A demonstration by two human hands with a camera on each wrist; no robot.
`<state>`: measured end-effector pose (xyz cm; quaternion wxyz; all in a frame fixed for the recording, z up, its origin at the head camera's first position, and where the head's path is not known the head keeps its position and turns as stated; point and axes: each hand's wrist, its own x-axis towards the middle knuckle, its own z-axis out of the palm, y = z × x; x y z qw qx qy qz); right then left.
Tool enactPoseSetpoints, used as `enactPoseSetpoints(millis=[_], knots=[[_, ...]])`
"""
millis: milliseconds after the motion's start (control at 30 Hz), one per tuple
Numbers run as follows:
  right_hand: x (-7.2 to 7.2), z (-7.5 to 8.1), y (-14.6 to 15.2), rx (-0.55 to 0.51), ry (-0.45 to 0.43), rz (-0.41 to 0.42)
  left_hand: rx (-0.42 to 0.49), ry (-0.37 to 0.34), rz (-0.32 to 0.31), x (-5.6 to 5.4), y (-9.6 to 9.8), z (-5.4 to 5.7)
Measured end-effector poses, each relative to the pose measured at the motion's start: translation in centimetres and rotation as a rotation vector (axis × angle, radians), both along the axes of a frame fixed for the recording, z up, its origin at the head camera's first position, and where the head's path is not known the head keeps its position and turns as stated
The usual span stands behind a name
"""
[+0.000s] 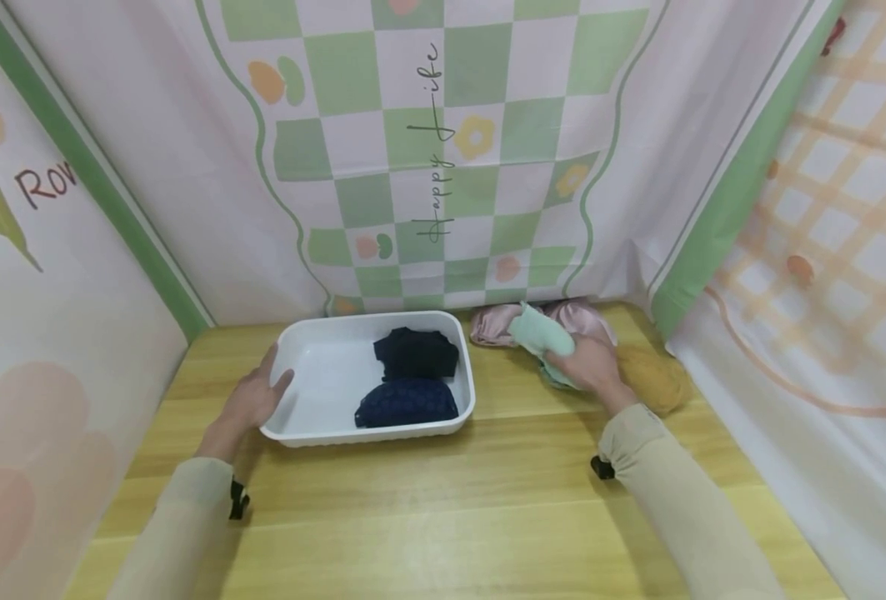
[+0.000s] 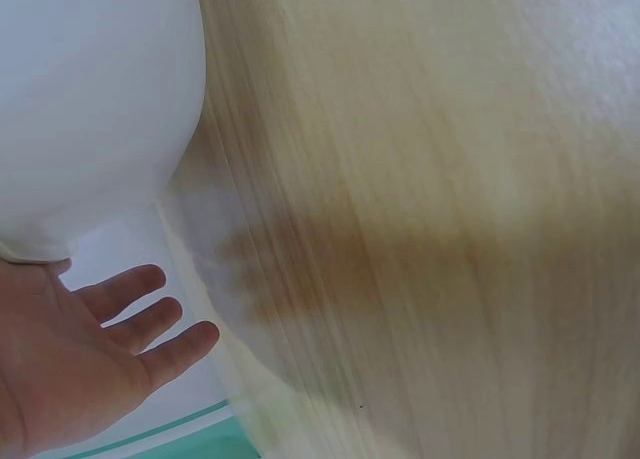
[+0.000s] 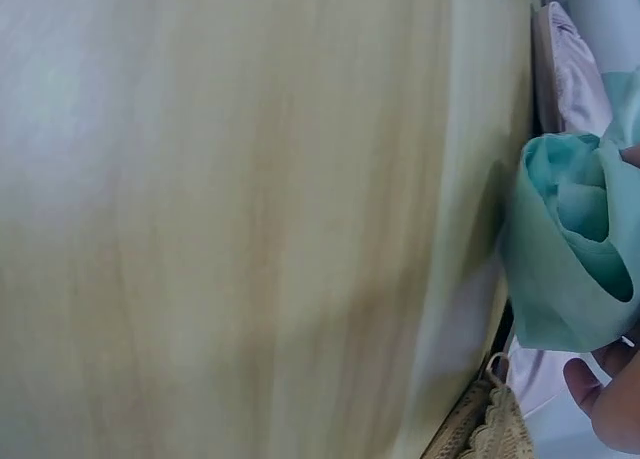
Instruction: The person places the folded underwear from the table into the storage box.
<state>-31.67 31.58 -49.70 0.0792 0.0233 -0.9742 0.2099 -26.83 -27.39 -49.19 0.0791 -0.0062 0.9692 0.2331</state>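
Glossy wood-grain table (image 1: 412, 517) across lower frame; printed curtain (image 1: 473, 183), green-white checks, upper centre. White round-cornered tray (image 1: 326, 367) left of centre holds black cloth (image 1: 416, 354), navy cloth (image 1: 407, 403); left hand (image 1: 253, 398) touches its left rim, fingers extended. Right hand (image 1: 593, 365), right of centre, grips rolled mint cloth (image 1: 542, 332) beside satiny pink cloth (image 1: 493, 325)

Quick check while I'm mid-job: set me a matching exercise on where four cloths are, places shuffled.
1. Mint cloth
2. Navy cloth
3. Mustard cloth
4. Black cloth

A. On the table, farthest right
B. In the white tray, nearer the person
C. In the right hand
D. In the white tray, farther from the person

Pairs: 1-C, 2-B, 3-A, 4-D
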Motion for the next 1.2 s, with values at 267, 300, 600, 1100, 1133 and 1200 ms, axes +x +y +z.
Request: enactPoseSetpoints(millis=[267, 300, 600, 1100, 1133, 1200], knots=[[-0.1, 1.0, -0.7, -0.065, -0.001, -0.035, 0.005, 0.013, -0.006, -0.1, 0.0, 0.1], [-0.1, 1.1, -0.7, -0.063, 0.001, -0.033, 0.007, 0.01, -0.004, -0.1, -0.1, 0.1], [-0.2, 2.0, -1.2, -0.102, 0.018, -0.011, -0.001, 0.013, -0.007, -0.1, 0.0, 0.3], [0.2, 4.8, -4.0, -0.087, 0.003, 0.011, 0.009, 0.005, -0.005, -0.1, -0.2, -0.2], [0.2, 5.0, -4.2, -0.088, 0.004, 0.015, 0.009, 0.005, -0.005, -0.1, -0.2, -0.2], [0.3, 5.4, -4.6, -0.091, 0.005, 0.024, 0.006, 0.004, -0.007, -0.1, -0.2, -0.2]])
